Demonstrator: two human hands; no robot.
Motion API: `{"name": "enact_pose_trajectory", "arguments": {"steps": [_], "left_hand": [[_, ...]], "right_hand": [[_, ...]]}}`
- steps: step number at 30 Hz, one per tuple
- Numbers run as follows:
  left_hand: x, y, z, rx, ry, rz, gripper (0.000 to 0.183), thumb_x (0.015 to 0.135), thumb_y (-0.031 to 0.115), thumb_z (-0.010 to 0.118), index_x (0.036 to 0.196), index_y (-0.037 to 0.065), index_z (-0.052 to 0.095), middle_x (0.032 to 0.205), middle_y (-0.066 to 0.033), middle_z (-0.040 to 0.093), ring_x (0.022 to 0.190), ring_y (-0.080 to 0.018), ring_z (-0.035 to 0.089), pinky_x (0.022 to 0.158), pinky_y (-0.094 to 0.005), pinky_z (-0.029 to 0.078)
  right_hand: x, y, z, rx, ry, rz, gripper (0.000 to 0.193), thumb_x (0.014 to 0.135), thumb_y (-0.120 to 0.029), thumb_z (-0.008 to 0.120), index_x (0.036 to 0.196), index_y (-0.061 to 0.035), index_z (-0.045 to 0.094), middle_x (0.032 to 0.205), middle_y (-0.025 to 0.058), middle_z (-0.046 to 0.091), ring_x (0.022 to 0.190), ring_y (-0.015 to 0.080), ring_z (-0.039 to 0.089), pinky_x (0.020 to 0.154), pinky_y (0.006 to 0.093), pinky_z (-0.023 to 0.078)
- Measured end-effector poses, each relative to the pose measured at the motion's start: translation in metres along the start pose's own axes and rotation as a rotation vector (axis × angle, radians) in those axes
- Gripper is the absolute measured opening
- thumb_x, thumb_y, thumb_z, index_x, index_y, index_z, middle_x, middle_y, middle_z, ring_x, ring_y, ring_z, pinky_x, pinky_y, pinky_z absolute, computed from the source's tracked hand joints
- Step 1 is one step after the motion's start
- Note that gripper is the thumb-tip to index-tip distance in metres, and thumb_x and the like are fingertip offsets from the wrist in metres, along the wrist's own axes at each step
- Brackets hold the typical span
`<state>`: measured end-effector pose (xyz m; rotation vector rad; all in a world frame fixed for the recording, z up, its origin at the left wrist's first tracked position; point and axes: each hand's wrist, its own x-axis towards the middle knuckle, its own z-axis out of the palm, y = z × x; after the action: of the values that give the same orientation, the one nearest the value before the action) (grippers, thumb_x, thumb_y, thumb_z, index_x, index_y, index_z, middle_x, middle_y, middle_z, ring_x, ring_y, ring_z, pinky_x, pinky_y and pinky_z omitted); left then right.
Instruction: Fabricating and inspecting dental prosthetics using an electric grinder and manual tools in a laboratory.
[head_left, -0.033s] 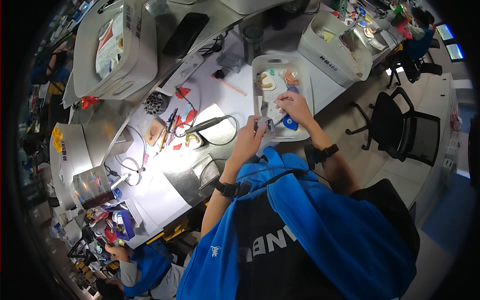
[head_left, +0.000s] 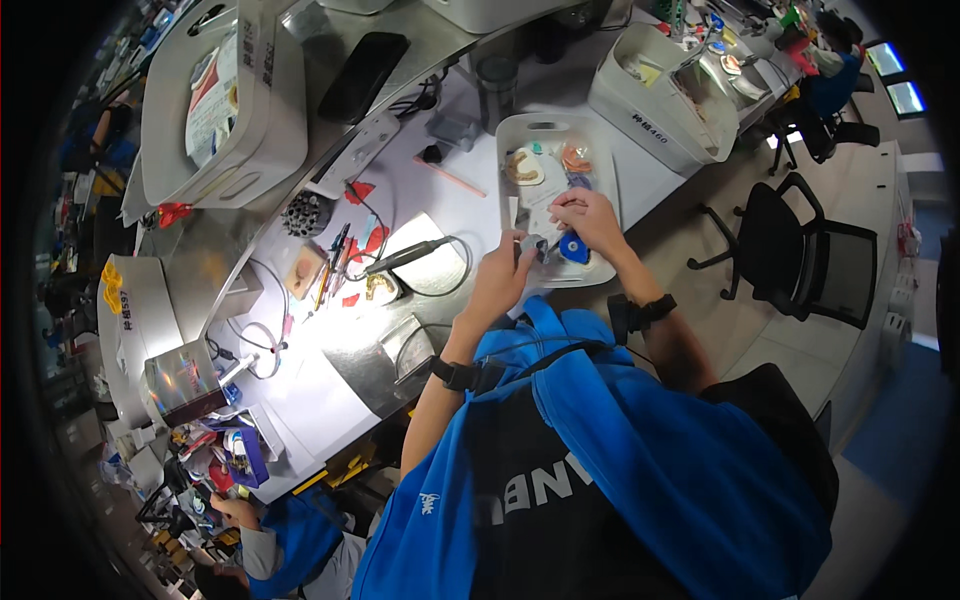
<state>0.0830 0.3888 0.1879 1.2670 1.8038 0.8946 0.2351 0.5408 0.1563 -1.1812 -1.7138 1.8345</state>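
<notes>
Left hand (head_left: pixel 502 268) at tray (head_left: pixel 601 272) edge, contact unclear

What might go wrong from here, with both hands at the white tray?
The left hand seems to hold a small greyish item, which might slip. The right hand, close to the blue item, could knock it. The white tray sits near the table edge, so a bump might tip it.

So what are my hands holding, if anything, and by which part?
Left hand: a small greyish, see-through item, gripped at its left edge. Right hand: fingers pinched together, but I can't tell whether it holds anything.
</notes>
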Motion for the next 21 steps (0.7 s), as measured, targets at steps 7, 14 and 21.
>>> {"name": "enact_pose_trajectory", "arguments": {"steps": [7,14,21], "left_hand": [[0.072,-0.012,0.054,0.594,-0.114,0.264,0.021,0.085,0.016,0.059,0.098,-0.001,0.061,0.100,-0.0213,0.066,0.113,-0.0378,0.054,0.098,-0.0500,0.039],[0.082,-0.025,0.016,1.096,0.093,0.410,0.014,0.077,0.010,0.058,0.081,-0.001,0.067,0.118,-0.0214,0.062,0.140,-0.0344,0.030,0.113,-0.0612,0.016],[0.050,-0.019,0.017,1.105,0.024,0.439,0.014,0.077,0.008,0.057,0.076,-0.001,0.067,0.128,-0.0216,0.056,0.142,-0.0337,0.027,0.114,-0.0611,0.014]], "right_hand": [[-0.008,0.016,-0.025,0.039,0.165,-0.043,0.014,0.083,-0.004,0.067,0.092,0.0050,0.063,0.082,0.0104,0.069,0.075,0.0127,0.068,0.062,0.0254,0.054],[-0.002,0.009,-0.021,-0.249,0.176,-0.161,0.014,0.081,-0.009,0.066,0.092,-0.0017,0.068,0.085,0.0121,0.070,0.077,0.0221,0.070,0.070,0.0316,0.054],[0.011,0.025,-0.008,-0.625,-0.037,-0.282,0.015,0.079,-0.013,0.059,0.087,-0.0055,0.069,0.085,0.0140,0.067,0.078,0.0315,0.066,0.072,0.0412,0.051]]}}
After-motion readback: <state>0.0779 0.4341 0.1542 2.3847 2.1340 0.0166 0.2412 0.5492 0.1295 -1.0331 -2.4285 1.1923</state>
